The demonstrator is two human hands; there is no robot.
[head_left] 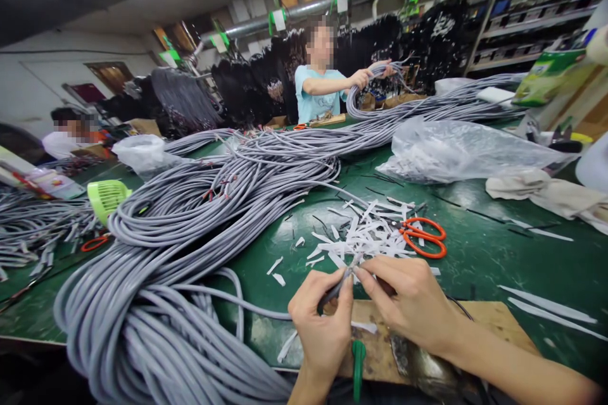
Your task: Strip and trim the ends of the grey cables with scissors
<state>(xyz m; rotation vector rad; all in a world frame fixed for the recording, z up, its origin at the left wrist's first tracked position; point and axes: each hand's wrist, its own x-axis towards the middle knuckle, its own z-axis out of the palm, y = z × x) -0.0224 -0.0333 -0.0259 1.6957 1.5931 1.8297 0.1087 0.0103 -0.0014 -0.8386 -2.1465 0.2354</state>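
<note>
My left hand (323, 316) is closed around a grey cable (266, 311) near its end, thumb and forefinger pinching it. My right hand (413, 297) pinches at the frayed, whitish tip of the same cable, and its fingertips almost meet those of the left. What exactly lies between the right fingertips is too small to make out. Just beyond both hands is a loose pile of white strips (368, 231). Orange-handled scissors (424, 237) rest at the right side of that pile. Below my hands lies a wooden board (498, 326) with a green-handled tool (358, 364).
Thick bundles of grey cable (175, 329) cover the left and run across the green table (475, 266). A clear plastic bag (451, 152) and a cloth (546, 193) lie at right. A green fan (108, 198) stands at left. Across the table, a person (320, 85) holds looped cable.
</note>
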